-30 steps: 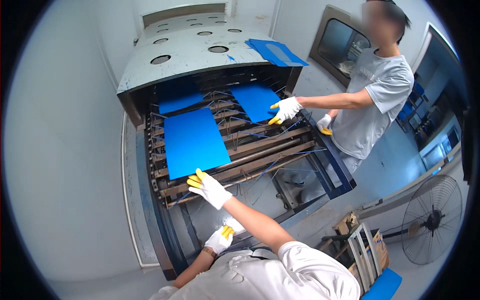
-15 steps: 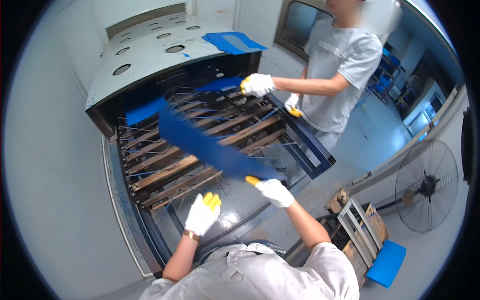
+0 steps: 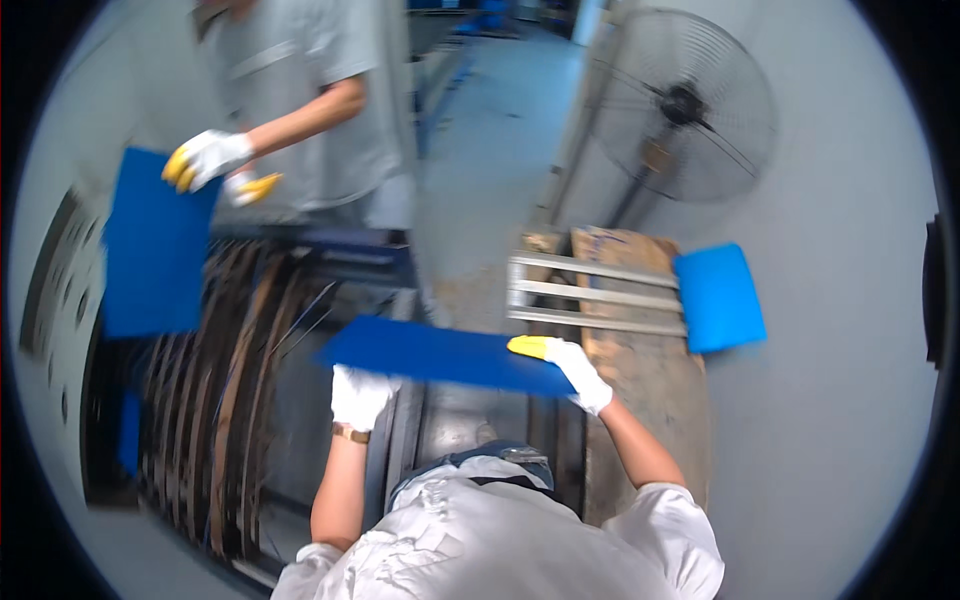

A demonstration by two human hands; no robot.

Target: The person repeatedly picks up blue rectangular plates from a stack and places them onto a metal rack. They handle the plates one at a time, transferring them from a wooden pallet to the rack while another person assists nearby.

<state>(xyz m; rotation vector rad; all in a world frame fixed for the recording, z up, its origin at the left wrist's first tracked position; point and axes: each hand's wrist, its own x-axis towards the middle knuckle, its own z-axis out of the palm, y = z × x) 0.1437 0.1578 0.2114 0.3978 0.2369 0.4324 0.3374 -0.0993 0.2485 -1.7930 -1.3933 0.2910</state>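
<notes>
A flat blue sheet (image 3: 440,352) lies across in front of me, held between my two hands. My right hand (image 3: 572,368), in a white glove with yellow fingertips, is closed on its right end, with yellow fingertips over the top face. At the left end my left hand (image 3: 362,397) holds it from below; the sheet hides its fingers. Another blue sheet (image 3: 155,250) hangs at the left from the gloved hand (image 3: 207,162) of a co-worker.
A slatted rack (image 3: 225,390) stands at the left beside a pale panel with round holes (image 3: 70,290). To the right, a pale metal frame (image 3: 600,294) and a bright blue sheet (image 3: 718,298) rest on a wooden bench (image 3: 650,420). A large fan (image 3: 684,104) stands behind.
My view has swung right, from the rack toward the bench. My left hand, earlier apart from the sheet, is now at its left end. The co-worker's sheet has been lifted off the rack.
</notes>
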